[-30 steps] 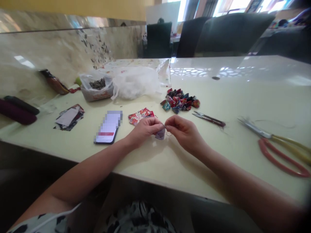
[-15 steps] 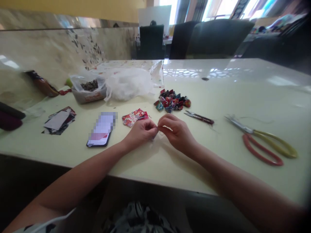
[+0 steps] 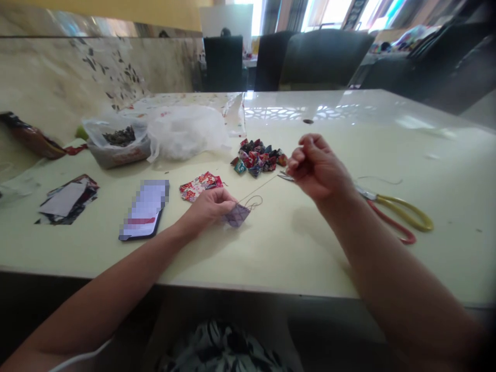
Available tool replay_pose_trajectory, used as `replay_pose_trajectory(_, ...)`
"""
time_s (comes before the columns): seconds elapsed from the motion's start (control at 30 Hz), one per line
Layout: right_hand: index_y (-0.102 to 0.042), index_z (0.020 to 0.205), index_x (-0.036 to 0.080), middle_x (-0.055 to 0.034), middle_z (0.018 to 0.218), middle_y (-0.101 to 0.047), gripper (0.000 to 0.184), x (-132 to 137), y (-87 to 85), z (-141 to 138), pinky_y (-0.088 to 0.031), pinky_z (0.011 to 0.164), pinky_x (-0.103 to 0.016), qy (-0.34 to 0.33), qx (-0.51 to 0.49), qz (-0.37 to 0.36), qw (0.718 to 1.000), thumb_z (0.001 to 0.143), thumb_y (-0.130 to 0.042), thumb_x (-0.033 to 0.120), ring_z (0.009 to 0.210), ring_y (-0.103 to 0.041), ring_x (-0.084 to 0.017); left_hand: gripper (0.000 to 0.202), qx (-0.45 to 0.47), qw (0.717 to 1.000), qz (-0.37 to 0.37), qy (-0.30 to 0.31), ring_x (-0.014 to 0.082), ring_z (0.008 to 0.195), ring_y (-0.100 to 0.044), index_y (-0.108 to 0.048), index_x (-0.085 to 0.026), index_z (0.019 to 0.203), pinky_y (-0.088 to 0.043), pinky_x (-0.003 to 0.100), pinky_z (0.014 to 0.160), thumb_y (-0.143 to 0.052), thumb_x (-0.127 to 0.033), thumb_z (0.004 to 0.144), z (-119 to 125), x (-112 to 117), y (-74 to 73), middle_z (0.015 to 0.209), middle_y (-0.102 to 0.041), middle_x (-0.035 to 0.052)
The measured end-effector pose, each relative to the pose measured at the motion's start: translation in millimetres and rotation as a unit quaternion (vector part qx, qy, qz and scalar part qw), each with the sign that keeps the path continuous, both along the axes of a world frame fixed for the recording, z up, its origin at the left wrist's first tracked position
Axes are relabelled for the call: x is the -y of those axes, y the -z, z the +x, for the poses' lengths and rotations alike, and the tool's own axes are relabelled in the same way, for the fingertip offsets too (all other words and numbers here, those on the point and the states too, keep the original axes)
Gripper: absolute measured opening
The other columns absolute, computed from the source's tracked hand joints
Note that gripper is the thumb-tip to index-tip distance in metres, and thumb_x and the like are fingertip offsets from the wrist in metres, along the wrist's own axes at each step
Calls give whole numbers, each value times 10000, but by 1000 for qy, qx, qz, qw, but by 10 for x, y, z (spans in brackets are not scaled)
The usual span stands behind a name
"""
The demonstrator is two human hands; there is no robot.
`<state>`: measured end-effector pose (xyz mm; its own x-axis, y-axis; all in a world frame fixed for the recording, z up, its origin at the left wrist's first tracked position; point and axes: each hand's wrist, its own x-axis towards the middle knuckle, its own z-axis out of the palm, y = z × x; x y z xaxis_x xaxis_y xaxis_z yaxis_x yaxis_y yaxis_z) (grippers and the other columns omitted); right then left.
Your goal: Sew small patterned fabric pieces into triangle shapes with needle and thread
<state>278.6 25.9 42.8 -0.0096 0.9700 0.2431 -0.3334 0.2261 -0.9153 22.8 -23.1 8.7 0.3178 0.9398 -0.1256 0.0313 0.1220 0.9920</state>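
My left hand (image 3: 213, 204) pinches a small purple patterned piece of cloth (image 3: 237, 216) just above the table. A dark thread (image 3: 260, 186) runs taut from that cloth up to my right hand (image 3: 320, 168), and a slack loop of it curls beside the cloth. The fingers of my right hand are closed on the thread's far end; whether a needle is there I cannot make out. Behind my left hand lie red floral cloth pieces (image 3: 198, 186). A pile of small stitched cloth shapes (image 3: 259, 156) sits farther back. Thread snips (image 3: 285, 176) are mostly hidden behind my right hand.
Large scissors (image 3: 406, 211) with red and yellow handles lie at the right, partly behind my forearm. A phone (image 3: 145, 209) and dark cloth scraps (image 3: 67, 199) are at the left. Behind them stand a bag-lined tub (image 3: 118, 155) of dried material and a white plastic bag (image 3: 189, 133).
My right hand has moved away from my left, up and to the right, drawing the thread out straight. The purple cloth now shows in my left hand. The view has shifted slightly right.
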Motion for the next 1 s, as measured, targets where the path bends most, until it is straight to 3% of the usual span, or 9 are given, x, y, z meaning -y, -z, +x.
replay_pose_trajectory(0.2,-537,835,255,60,595,-459,146,-341,38,663,-545,728,-333,191,-8,83,978,875,-673,291,618,-567,-114,167,7,1000,7,20,133,543,-663,-624,-131,732,-517,239,550,-748,-242,719,-52,-50,-32,645,-712,30)
replay_pose_trajectory(0.37,-562,731,230,31,566,-488,194,-371,49,1121,-465,686,-315,459,86,76,881,875,-567,100,588,-543,-120,164,16,999,17,33,117,529,-653,-613,-138,722,-484,204,513,-751,-227,718,-71,-54,-72,623,-710,20)
replay_pose_trajectory(0.47,-550,668,216,12,612,-538,268,-341,38,1156,-422,652,-279,516,141,77,842,848,-524,19,621,-555,-107,162,20,999,25,34,104,521,-642,-612,-139,721,-475,193,509,-749,-225,726,-75,-51,-81,611,-701,8)
replay_pose_trajectory(0.53,-549,697,206,3,627,-581,251,-310,24,1005,-425,593,-267,466,153,54,870,848,-504,11,582,-558,-101,161,18,999,29,39,103,515,-639,-612,-139,728,-478,195,511,-750,-223,727,-77,-48,-82,605,-696,4)
replay_pose_trajectory(0.63,-598,760,179,28,501,-525,152,-199,12,554,-400,455,-250,266,191,-22,945,866,-552,80,408,-474,-92,169,8,998,36,45,110,521,-645,-605,-142,734,-492,206,522,-751,-227,734,-76,-43,-90,609,-696,6)
replay_pose_trajectory(0.7,-646,852,174,79,464,-408,68,-67,25,197,-402,430,-225,24,206,-57,977,890,-625,226,378,-382,-62,173,-4,998,43,48,113,531,-650,-595,-145,737,-502,211,534,-746,-228,745,-73,-37,-101,613,-693,6)
replay_pose_trajectory(0.87,-680,1014,163,109,495,-277,329,256,135,-399,-361,382,-188,-296,214,-183,913,818,-736,422,411,-272,-53,173,-24,996,70,43,85,535,-610,-595,-145,745,-486,189,536,-738,-240,764,-69,-27,-125,612,-647,-23)
replay_pose_trajectory(0.93,-654,893,164,103,494,-291,305,301,177,-457,-333,377,-179,-369,203,-208,883,800,-755,436,417,-262,-49,172,-26,996,81,35,72,533,-587,-601,-145,750,-468,174,520,-741,-245,767,-71,-28,-125,614,-624,-34)
replay_pose_trajectory(1.0,-571,761,174,100,494,-296,327,305,190,-453,-317,380,-174,-385,178,-214,880,791,-766,435,423,-246,-44,182,-25,996,78,42,75,520,-579,-600,-148,759,-468,177,506,-738,-265,777,-73,-28,-123,610,-619,-35)
